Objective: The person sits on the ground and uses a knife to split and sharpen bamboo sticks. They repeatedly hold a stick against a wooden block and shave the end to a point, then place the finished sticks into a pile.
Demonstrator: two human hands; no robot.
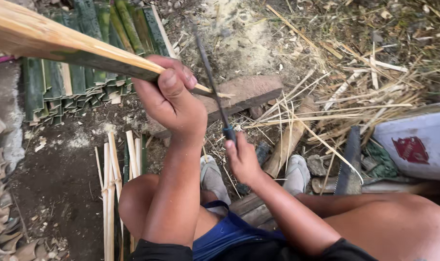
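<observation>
Left hand (170, 99) clamps the bamboo strip (60, 46); right hand (241, 159) grips the knife (212, 82), seemingly splitting it—best keep the blade centred.

Counts by kind. Hands: two, a left hand (170, 99) and a right hand (242, 159). Bamboo piece held up: one long bamboo slat (60, 43), green-skinned beneath. Knives: one, a narrow dark blade (209, 72) with a blue handle. Hand saws: one toothed saw (349, 162) lying on the ground. Sandals: two grey sandals (212, 176), one on each foot. Wooden blocks: one flat block (251, 94). Stacks of green bamboo strips (75, 79): one; the strips in it are too many to count. Bundles of pale split strips (116, 179): one. White containers: one, with a red mark (418, 145).
</observation>
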